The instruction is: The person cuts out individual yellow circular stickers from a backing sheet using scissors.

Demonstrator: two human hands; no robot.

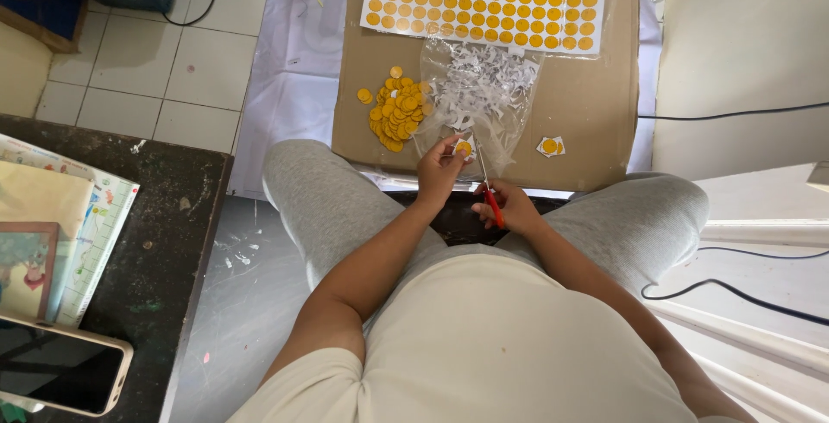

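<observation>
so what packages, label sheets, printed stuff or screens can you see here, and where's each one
Sticker sheet: top centre on the cardboard, white rectangle with rows of orange round dots.
Plastic bag: below the sheet, clear, crumpled, holding white paper scraps.
Cut stickers: loose orange pile left of the bag.
Phone: bottom left on the dark table, dark screen, pale case.
Printed papers: above the phone, colourful, stacked.
Left hand holds one small orange piece; right hand holds red-handled scissors.

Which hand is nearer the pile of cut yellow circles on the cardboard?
Left. The left hand, pinching a small yellow circle piece, sits just below and right of the pile of cut circles. The right hand, holding red-handled scissors, is farther right and lower.
</observation>
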